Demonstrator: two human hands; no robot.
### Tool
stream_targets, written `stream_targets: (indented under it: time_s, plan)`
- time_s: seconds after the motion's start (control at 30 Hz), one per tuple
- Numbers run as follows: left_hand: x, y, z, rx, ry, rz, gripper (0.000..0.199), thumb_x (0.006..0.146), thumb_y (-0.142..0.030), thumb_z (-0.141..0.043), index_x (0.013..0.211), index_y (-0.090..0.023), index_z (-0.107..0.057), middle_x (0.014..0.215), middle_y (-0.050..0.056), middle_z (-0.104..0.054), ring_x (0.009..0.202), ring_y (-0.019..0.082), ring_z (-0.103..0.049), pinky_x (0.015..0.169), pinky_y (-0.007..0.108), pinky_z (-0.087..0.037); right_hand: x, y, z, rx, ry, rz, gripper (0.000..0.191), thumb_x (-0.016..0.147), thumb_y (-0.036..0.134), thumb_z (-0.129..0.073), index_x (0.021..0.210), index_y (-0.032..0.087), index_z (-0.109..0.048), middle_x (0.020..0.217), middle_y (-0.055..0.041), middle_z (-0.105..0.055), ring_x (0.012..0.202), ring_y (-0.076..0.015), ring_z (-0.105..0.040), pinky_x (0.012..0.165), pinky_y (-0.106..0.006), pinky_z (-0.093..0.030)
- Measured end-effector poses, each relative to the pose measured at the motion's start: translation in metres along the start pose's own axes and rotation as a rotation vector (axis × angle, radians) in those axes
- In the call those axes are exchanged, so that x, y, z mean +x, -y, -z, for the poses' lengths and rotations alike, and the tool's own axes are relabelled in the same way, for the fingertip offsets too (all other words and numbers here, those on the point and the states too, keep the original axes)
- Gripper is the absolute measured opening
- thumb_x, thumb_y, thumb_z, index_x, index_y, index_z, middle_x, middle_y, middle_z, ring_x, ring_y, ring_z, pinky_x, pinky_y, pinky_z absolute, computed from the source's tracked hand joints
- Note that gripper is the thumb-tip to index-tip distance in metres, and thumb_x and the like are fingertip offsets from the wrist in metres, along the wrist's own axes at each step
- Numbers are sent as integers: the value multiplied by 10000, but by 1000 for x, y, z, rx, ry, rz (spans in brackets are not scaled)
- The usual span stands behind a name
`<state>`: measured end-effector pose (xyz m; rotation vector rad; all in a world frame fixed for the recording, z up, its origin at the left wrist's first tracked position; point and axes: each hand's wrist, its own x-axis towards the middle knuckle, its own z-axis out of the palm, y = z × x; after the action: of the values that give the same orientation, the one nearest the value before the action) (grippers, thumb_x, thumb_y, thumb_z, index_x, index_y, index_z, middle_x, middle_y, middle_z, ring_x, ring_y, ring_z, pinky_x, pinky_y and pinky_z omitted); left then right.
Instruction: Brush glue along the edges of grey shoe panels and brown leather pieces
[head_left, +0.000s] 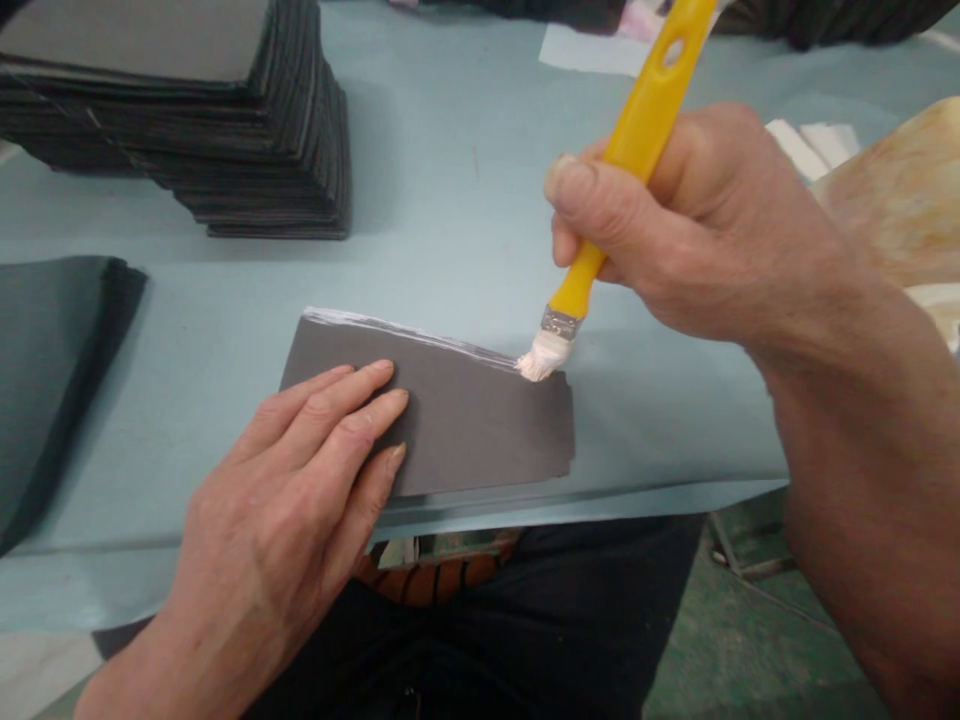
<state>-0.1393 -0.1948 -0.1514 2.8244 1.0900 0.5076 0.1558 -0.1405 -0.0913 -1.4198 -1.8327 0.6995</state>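
A dark grey paper piece [480, 425] lies near the table's front edge, with a wet white streak along its far edge. My left hand [300, 490] rests on its left part, fingers stretched out flat. In my right hand [690, 220] is a brush [637, 130] with a yellow handle, pinched between thumb and fingers and tilted. Its white-coated bristles touch the paper's far edge close to the right corner. Whether the grey piece is one sheet or several layers, I cannot tell.
A tall stack of dark sheets [300, 130] stands at the back left. Another dark pile [60, 370] lies at the left edge. A stained, yellowish container [900, 190] is partly hidden behind my right wrist. Pale blue covering [450, 200] spreads over the table.
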Motion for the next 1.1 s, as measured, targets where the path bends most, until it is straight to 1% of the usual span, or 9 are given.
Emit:
stream_targets:
  time_s: [0.07,0.2,0.3,0.4,0.5,0.6,0.67,0.9,1.1]
  plan:
    - [0,1,0,-2,5,-9,321,1087,-179,-557,1396,-121,-626,1509,161,-665,1395,351,-644,1202,478,-510,-6,-2,4,8,-29,-51,471,1049,256,-750,590,194,-664,505,17,-469,508,-64,-482,437,-219,-289]
    - [1,2,0,-1,1,-24,306,1091,-187,-561,1382,-126,-633,1502,153,-667,1371,354,-652,1202,484,-504,-16,-3,16,-41,-56,-80,484,1050,138,-719,572,168,-658,475,39,-454,489,-29,-457,458,-222,-287]
    - [1,3,0,-6,-1,-17,307,1098,-190,-554,1393,-141,-623,1505,138,-664,1379,339,-642,1222,478,-490,-22,0,26,-65,-57,-72,489,1080,192,-683,591,175,-662,464,54,-432,474,-12,-408,451,-224,-241]
    - [0,2,0,-5,-14,-16,307,1098,-185,-548,1393,-140,-621,1501,137,-667,1383,330,-637,1220,480,-502,-27,2,29,-15,-179,-86,490,1133,241,-591,654,193,-681,495,55,-428,470,-11,-383,469,-244,-238]
    - [-1,0,-1,8,-25,-8,297,1099,-179,-532,1379,-133,-622,1493,139,-680,1365,332,-651,1197,506,-533,-26,-1,20,108,-315,-23,436,1122,413,-638,745,215,-730,529,45,-455,481,-38,-409,477,-270,-258]
    - [0,-3,-5,28,-38,-3,292,1095,-163,-522,1367,-132,-622,1478,135,-698,1363,325,-657,1176,505,-566,-21,-9,4,286,-306,-32,486,944,702,-772,814,234,-761,535,47,-531,451,-61,-423,445,-258,-274]
    - [2,-4,-6,38,-60,-5,282,1090,-153,-525,1351,-132,-629,1460,130,-717,1355,309,-668,1160,485,-591,-17,-12,-6,365,-285,-68,541,844,776,-820,854,238,-768,548,51,-571,441,-64,-438,431,-239,-293]
    - [4,-5,-5,30,-84,17,282,1079,-137,-529,1308,-103,-689,1433,125,-752,1324,301,-708,1118,477,-631,-10,-12,-29,549,-245,-187,528,744,705,-949,885,221,-789,620,24,-620,477,-81,-464,449,-264,-320]
    - [2,-7,-7,-11,-101,74,292,1087,-159,-514,1279,-134,-733,1428,85,-765,1308,300,-729,1117,486,-631,3,-13,-41,670,-225,-213,475,659,606,-1037,718,240,-739,555,32,-528,477,-88,-428,428,-236,-292]
